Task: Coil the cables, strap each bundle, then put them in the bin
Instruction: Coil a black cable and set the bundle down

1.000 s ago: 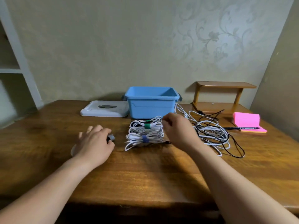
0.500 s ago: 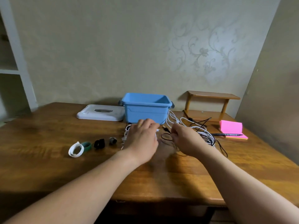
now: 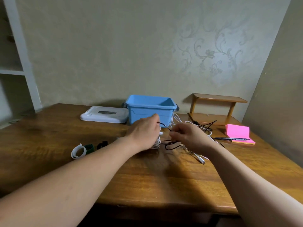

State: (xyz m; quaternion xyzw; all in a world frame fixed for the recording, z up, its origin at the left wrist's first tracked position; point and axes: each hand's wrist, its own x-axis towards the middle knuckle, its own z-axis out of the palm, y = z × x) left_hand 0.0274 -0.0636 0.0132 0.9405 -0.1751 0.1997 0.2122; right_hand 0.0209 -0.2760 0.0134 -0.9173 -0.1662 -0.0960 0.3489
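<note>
A thin black cable [image 3: 165, 126] runs between my two hands just in front of the blue bin [image 3: 150, 110]. My left hand [image 3: 144, 133] pinches one end of it near the bin's front wall. My right hand [image 3: 188, 136] pinches the same cable a little lower, with black loops [image 3: 172, 145] lying on the table beneath. White strapped bundles [image 3: 157, 143] lie mostly hidden under my left hand. Loose white and black cables [image 3: 203, 126] trail to the right. Three straps, white [image 3: 78, 151], green [image 3: 89, 148] and black [image 3: 102, 144], lie at the left.
The bin's white lid [image 3: 105, 114] lies left of the bin. A small wooden shelf [image 3: 216, 108] stands at the back right. Pink sticky notes [image 3: 237, 133] and a black pen [image 3: 231, 138] lie at the right. A white cable plug [image 3: 200, 160] points toward the table's front.
My left hand left the straps, crossed over the white bundles and took hold of the black cable. My right hand lifted the same cable off the table. The view turned left.
</note>
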